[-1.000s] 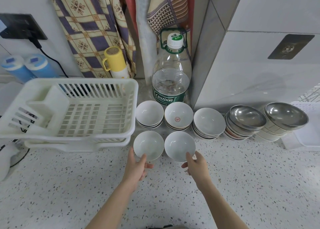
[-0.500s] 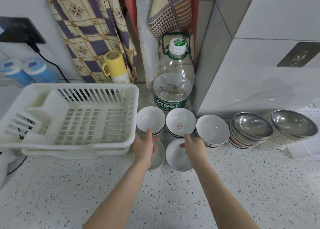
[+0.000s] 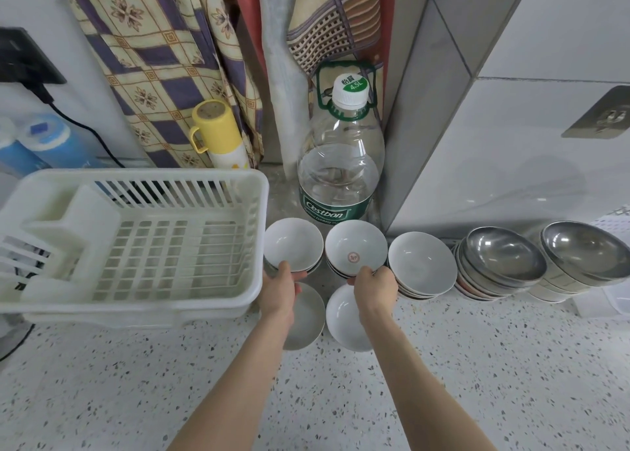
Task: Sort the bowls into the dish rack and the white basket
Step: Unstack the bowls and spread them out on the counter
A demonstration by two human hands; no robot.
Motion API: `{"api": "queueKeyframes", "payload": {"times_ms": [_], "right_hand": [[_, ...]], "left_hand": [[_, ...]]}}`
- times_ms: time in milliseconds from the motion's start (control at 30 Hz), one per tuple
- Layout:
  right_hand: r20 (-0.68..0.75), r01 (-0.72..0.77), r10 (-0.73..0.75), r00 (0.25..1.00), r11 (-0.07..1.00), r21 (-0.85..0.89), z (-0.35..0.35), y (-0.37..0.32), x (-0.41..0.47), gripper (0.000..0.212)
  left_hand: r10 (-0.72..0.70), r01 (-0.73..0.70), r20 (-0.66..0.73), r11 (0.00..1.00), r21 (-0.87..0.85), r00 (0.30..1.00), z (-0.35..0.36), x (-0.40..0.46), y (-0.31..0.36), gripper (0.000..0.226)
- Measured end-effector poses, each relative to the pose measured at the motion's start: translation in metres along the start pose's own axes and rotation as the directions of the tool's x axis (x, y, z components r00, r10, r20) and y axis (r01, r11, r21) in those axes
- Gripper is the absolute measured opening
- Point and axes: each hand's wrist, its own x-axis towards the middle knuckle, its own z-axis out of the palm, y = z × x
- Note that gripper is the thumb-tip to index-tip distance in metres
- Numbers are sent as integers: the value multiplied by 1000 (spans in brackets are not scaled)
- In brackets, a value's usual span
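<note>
Two single white bowls, one at left (image 3: 306,317) and one at right (image 3: 344,324), sit on the speckled counter under my wrists. Behind them stand three stacks of white bowls: a left stack (image 3: 293,244), a middle stack with a red mark inside (image 3: 354,246), and a right stack (image 3: 422,263). My left hand (image 3: 279,288) grips the near rim of the left stack. My right hand (image 3: 373,287) grips the near rim of the middle stack. Two stacks of steel bowls (image 3: 504,259) (image 3: 583,256) stand further right. The white dish rack (image 3: 136,246) is at left. A white basket (image 3: 613,219) shows at the right edge.
A large water bottle (image 3: 341,178) stands right behind the bowl stacks in the corner. A yellow flask (image 3: 218,133), hanging cloths (image 3: 163,52) and blue bottles (image 3: 51,144) line the back wall. A black cable (image 3: 68,120) runs behind the rack.
Both hands left the two front bowls on the counter and reached forward to the stacks behind. They now grip the rims of the left and middle stacks.
</note>
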Motion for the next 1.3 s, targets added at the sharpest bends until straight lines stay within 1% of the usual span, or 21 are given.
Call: {"api": "queueKeyframes", "payload": {"times_ms": [33, 67, 167, 300, 467, 667, 700, 800, 867, 933, 1100, 1200, 1300], "right_hand": [[-4, 0, 0, 1000, 1000, 4, 1, 0, -1, 26], [-12, 1, -1, 1000, 1000, 4, 2, -1, -2, 26], [-41, -1, 1, 999, 1000, 2, 3, -2, -6, 29], [-52, 6, -4, 999, 999, 36, 1, -2, -15, 27], [-41, 1, 5, 999, 990, 140, -7, 0, -25, 25], [-36, -8, 20, 999, 956, 292, -27, 1, -41, 22], [-38, 3, 10, 999, 950, 312, -32, 1, -44, 22], [-49, 50, -35, 998, 937, 347, -46, 1, -54, 24], [-60, 76, -58, 997, 925, 372, -56, 2, -60, 24], [-61, 96, -77, 995, 909, 405, -66, 3, -66, 25], [-40, 118, -113, 993, 861, 495, -92, 16, -83, 29], [-13, 125, -137, 991, 862, 492, -100, 30, -92, 28], [33, 113, -145, 989, 874, 472, -105, 45, -101, 24]], "left_hand": [[-1, 1, -6, 1000, -9, 1000, 0, -1, 0, 11], [3, -3, -13, 1000, -26, 1000, 1, -2, -1, 10], [16, -17, -16, 996, -90, 1000, 0, -5, -2, 14], [7, -4, 20, 991, -136, 1000, -5, -10, -1, 14], [6, 1, 69, 994, -106, 998, -11, -18, 0, 21], [30, -3, 140, 982, -187, 990, -16, -35, 3, 19], [45, -12, 158, 979, -203, 986, -17, -39, 4, 21], [86, -38, 200, 972, -232, 976, -18, -49, 3, 39], [100, -48, 220, 973, -227, 970, -19, -56, 3, 51], [104, -49, 232, 972, -230, 967, -22, -63, 0, 58], [96, -47, 295, 985, -168, 951, -40, -86, -15, 57], [120, -88, 333, 990, -109, 935, -58, -102, -31, 59], [86, -65, 323, 995, -76, 943, -79, -117, -51, 58]]}}
